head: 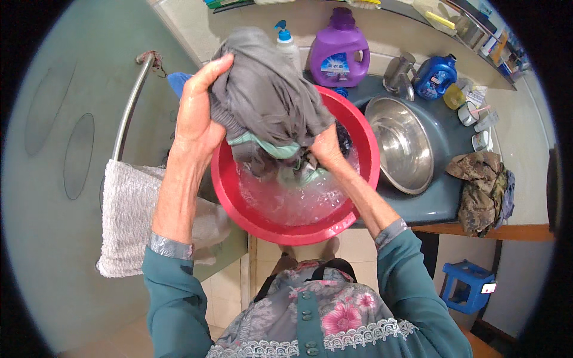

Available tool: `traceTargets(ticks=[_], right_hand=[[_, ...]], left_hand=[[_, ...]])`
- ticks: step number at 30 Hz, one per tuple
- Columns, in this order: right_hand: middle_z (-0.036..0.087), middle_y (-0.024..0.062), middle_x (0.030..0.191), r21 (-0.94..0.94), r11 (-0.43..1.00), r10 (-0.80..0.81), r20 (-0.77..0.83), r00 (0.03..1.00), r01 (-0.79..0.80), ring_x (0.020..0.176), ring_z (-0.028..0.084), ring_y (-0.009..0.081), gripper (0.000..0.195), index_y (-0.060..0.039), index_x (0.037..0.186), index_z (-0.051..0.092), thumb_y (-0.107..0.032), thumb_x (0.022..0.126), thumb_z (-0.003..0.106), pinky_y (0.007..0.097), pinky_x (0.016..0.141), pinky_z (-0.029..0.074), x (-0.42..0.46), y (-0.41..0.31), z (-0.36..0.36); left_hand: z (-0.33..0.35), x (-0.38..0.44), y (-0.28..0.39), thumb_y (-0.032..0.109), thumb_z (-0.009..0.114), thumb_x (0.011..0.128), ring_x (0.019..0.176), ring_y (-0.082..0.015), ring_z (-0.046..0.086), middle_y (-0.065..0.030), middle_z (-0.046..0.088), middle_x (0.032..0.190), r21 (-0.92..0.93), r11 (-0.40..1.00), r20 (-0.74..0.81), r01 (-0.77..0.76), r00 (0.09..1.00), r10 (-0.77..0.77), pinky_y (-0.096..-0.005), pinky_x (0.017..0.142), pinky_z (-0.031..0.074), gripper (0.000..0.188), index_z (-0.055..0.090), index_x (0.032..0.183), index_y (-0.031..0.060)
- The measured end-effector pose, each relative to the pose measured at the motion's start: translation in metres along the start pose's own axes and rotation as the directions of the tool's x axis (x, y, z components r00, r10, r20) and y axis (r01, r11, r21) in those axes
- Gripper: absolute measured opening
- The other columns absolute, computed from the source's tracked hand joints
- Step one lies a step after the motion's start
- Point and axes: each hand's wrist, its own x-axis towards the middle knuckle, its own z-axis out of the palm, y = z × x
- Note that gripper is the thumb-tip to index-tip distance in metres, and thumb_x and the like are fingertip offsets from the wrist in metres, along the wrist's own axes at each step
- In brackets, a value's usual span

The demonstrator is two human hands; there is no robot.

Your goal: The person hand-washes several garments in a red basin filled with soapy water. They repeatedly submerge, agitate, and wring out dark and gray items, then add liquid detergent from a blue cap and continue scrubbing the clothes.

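Note:
A wet grey garment [273,94] with light green trim is lifted above a red plastic basin [293,235]. On its left side, my left hand [199,103] grips the bunched cloth, thumb at the front. Lower on the right, my right hand [327,145] is closed on the same garment near the basin's far right part. The garment's lower end hangs down to the soapy water [291,201]. Dark patterned cloth [344,139] lies in the basin by the right rim. The fingertips of both hands are hidden by the fabric.
A steel bowl [403,147] sits in the sink right of the basin, below a faucet [400,76]. Behind stand a purple detergent jug [340,53], a pump bottle [288,47] and a blue bottle [435,77]. A camouflage cloth [479,192] lies right; a white towel [130,219] hangs left.

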Motion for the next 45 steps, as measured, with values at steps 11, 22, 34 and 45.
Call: traceTargets(ticks=[11, 22, 34, 45], right_hand=[[0.061, 0.0073, 0.078, 0.381, 0.910, -0.166, -0.031, 0.986, 0.165, 0.072, 0.055, 0.0157, 0.021, 0.0008, 0.088, 0.061, -0.007, 0.069, 0.053, 0.0312, 0.068, 0.046, 0.129, -0.071, -0.032], [0.061, -0.0014, 0.094, 0.108, 0.881, 0.391, 0.387, 0.835, -0.462, 0.086, 0.053, 0.0099, 0.026, -0.0036, 0.102, 0.062, -0.009, 0.077, 0.057, 0.0264, 0.077, 0.044, 0.076, -0.038, -0.076], [0.064, 0.0102, 0.097, -0.134, 0.569, 0.733, 0.530, 0.426, -0.811, 0.089, 0.059, 0.0202, 0.041, 0.0017, 0.105, 0.060, -0.025, 0.074, 0.067, 0.0324, 0.082, 0.045, -0.015, 0.018, -0.116], [0.065, 0.0102, 0.092, 0.097, 0.735, 0.624, 0.290, 0.726, -0.671, 0.087, 0.060, 0.0173, 0.030, 0.0021, 0.104, 0.060, -0.015, 0.079, 0.064, 0.0310, 0.080, 0.046, -0.026, 0.024, -0.063]], left_hand=[[-0.091, -0.003, -0.053, 0.018, 0.042, 0.087, 0.111, -0.0302, 0.053, -0.0172, 0.053, 0.123, -0.422, 0.864, 0.253, 0.273, 0.951, -0.177, -0.0447, 0.098, 0.040, 0.041, 0.048, 0.121, -0.0026], [-0.116, -0.028, -0.049, 0.014, 0.042, 0.081, 0.104, -0.0276, 0.056, -0.0167, 0.056, 0.117, -0.077, 0.986, -0.013, 0.146, 0.989, -0.147, -0.0416, 0.095, 0.042, 0.041, 0.049, 0.115, -0.0072], [-0.136, -0.056, -0.087, 0.022, 0.064, 0.078, 0.104, -0.0289, 0.055, -0.0176, 0.055, 0.116, 0.559, 0.760, -0.175, 0.333, 0.943, -0.285, -0.0397, 0.091, 0.043, 0.057, 0.043, 0.124, -0.0033], [-0.060, -0.047, -0.174, 0.022, 0.073, 0.065, 0.108, -0.0361, 0.050, -0.0205, 0.054, 0.114, 0.893, -0.200, 0.437, -0.403, 0.883, 0.171, -0.0413, 0.094, 0.039, 0.067, 0.046, 0.121, -0.0017]])
